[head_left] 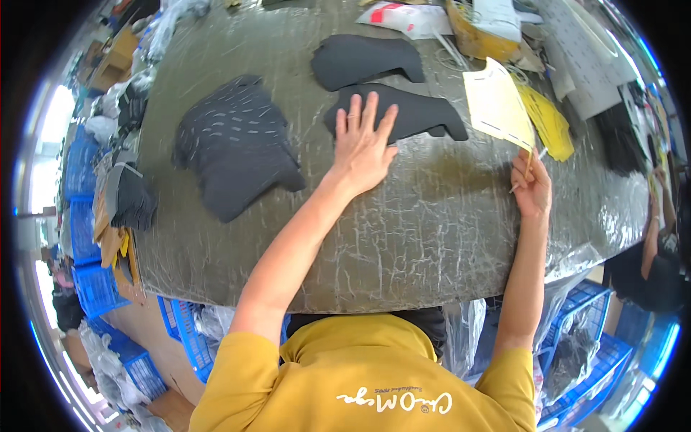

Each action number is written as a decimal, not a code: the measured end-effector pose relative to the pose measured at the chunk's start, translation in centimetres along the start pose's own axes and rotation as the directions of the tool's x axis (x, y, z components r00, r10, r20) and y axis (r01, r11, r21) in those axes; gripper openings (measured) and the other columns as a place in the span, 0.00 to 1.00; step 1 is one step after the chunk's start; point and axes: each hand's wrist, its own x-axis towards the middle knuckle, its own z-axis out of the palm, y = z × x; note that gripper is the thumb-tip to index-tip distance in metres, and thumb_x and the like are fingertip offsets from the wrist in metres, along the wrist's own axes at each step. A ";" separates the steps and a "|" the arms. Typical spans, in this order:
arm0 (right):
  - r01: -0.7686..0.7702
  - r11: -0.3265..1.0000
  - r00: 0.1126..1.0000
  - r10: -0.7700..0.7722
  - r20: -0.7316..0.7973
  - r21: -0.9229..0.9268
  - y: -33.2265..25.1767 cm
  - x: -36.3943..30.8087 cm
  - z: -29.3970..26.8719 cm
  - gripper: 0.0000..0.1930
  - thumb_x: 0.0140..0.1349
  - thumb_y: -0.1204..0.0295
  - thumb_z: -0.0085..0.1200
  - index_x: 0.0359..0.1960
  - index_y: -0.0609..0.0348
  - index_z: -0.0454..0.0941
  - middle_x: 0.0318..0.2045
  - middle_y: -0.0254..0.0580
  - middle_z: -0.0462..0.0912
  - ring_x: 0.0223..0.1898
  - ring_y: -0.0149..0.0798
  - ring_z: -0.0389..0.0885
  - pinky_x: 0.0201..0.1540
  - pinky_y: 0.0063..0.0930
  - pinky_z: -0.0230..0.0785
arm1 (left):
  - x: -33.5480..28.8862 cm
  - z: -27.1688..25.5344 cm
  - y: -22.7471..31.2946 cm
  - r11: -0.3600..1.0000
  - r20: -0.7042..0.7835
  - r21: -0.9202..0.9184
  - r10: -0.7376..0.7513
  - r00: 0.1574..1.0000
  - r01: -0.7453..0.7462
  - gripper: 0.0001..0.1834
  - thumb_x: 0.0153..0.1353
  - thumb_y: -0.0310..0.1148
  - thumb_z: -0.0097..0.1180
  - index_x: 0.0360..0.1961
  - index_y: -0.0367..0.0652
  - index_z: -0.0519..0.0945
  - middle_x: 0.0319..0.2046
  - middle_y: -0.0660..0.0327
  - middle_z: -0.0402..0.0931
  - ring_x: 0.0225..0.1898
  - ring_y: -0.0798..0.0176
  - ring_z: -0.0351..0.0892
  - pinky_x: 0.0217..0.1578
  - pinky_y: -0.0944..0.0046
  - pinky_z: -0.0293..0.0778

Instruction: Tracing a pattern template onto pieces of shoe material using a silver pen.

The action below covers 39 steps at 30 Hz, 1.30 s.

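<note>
My left hand (362,153) lies flat with fingers spread on a dark grey cut piece (425,114) of sheet material. Just beyond it is a similar dark piece (363,59). My right hand (531,186) is closed on the lower corner of a pale yellow template (497,104) with slots along its edges. A thin light stick, perhaps a pen, pokes out by those fingers; its kind is unclear. Yellow cut pieces (545,122) show partly behind the template. To the left, overlapping dark pieces (241,151) lie in a pile, some bearing short white dashes.
The table (403,252) has a shiny, creased covering. A white and red plastic bag (404,19) and a yellow container (484,32) stand at the far edge. Blue crates (97,288) line the left side, with more at lower right. Another person (651,266) is at the far right.
</note>
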 end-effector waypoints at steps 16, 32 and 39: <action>-0.008 1.000 0.999 0.008 0.035 -0.004 -0.5 -0.1 -1.0 0.14 0.73 0.76 0.52 0.58 0.64 0.72 0.40 0.35 0.77 0.27 0.20 0.62 0.23 0.14 0.55 | -12.1 -2.5 4.8 0.969 0.141 -0.245 0.037 0.989 -0.001 0.37 0.62 0.26 0.60 0.73 0.64 0.70 0.79 0.45 0.45 0.79 0.36 0.44 0.74 0.31 0.43; -0.062 0.171 0.991 -0.109 -0.081 -0.983 5.6 -8.6 6.8 0.11 0.67 0.72 0.60 0.46 0.67 0.82 0.33 0.38 0.86 0.34 0.29 0.83 0.40 0.26 0.76 | -15.4 -3.8 4.7 0.808 0.035 -0.583 -0.087 0.996 0.091 0.43 0.56 0.16 0.59 0.74 0.34 0.56 0.72 0.42 0.58 0.71 0.38 0.61 0.72 0.44 0.57; -0.042 -0.058 0.971 -0.235 -0.028 -0.997 6.5 -11.4 10.4 0.10 0.64 0.74 0.60 0.45 0.64 0.81 0.28 0.44 0.85 0.26 0.33 0.81 0.33 0.29 0.73 | -15.7 -4.7 4.5 0.751 0.051 -0.653 -0.083 0.995 0.096 0.41 0.49 0.09 0.43 0.69 0.36 0.65 0.69 0.45 0.62 0.72 0.43 0.61 0.72 0.50 0.59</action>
